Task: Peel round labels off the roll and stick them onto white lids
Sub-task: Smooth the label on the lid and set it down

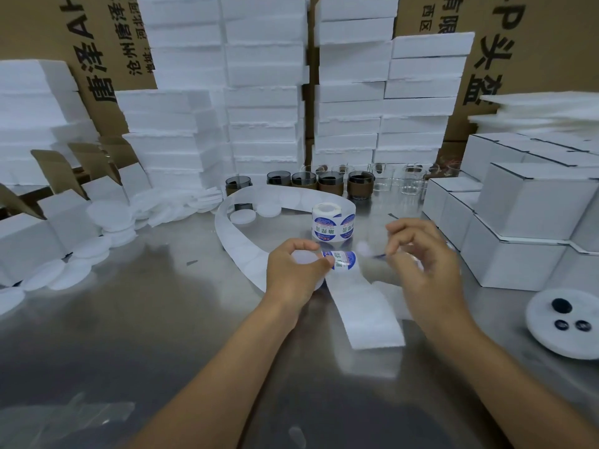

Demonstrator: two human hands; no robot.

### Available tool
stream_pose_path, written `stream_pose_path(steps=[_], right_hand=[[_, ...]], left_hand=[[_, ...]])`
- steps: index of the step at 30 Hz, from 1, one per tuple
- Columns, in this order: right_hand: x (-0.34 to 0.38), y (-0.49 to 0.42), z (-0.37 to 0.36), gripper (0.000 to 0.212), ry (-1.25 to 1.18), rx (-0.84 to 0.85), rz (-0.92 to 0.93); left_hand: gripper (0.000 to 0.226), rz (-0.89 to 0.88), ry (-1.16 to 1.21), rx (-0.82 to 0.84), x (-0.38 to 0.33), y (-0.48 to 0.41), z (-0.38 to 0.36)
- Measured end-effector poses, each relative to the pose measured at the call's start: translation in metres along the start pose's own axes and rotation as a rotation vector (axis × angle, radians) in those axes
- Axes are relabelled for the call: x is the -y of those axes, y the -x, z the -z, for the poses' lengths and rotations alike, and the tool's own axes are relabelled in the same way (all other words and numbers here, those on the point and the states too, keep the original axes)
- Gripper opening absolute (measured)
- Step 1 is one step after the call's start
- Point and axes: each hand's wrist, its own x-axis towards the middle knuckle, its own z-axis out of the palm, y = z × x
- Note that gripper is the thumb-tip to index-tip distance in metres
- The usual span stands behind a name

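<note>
Both hands work above the steel table (155, 319): the left hand (293, 270) curls round a white lid (303, 257), thumb on a blue round label (343, 260). The right hand (424, 257) is blurred, its fingers curled, its grip unclear. Just behind stands the label roll (327, 222).

Each round label (342, 260) on the roll (327, 208) is white with a blue rim and green characters, while the backing strip (369, 319) is white. Every lid (241, 218), foam block (265, 102) and small box (531, 202) is white; the cartons (544, 43) are brown with black characters, the table (146, 319) grey steel.
</note>
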Motion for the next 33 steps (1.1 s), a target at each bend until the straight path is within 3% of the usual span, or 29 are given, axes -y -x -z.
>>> stream_pose_path(steps=[4, 11, 17, 20, 24, 26, 28, 33], right_hand=[[0.008, -0.004, 0.0, 0.021, -0.227, -0.123, -0.078], [0.012, 0.001, -0.011, 0.042, -0.578, 0.247, -0.366], [-0.001, 0.007, -0.013, 0.054, -0.478, 0.309, -0.504], [-0.004, 0.006, -0.015, 0.053, -0.479, 0.268, -0.541], [-0.007, 0.004, -0.016, 0.026, -0.633, 0.158, -0.641], [-0.007, 0.004, -0.015, 0.019, -0.719, 0.093, -0.689], [-0.006, 0.003, -0.015, 0.02, -0.733, 0.03, -0.702], [-0.002, -0.003, -0.01, 0.02, -0.571, -0.137, -0.563]], left_hand=[[0.024, -0.025, -0.099, 0.047, 0.001, 0.002, -0.003], [0.024, -0.058, -0.139, 0.08, -0.001, 0.005, -0.003], [0.014, -0.065, -0.152, 0.01, -0.001, 0.002, 0.0], [0.01, -0.039, 0.117, -0.041, -0.01, 0.001, 0.002], [0.022, 0.242, 0.672, 0.336, -0.017, 0.009, -0.003], [0.036, 0.372, 0.684, 0.51, -0.013, 0.014, -0.007], [0.047, 0.425, 0.62, 0.577, -0.008, 0.016, -0.011], [0.048, 0.484, 0.569, 0.512, -0.005, 0.012, -0.01]])
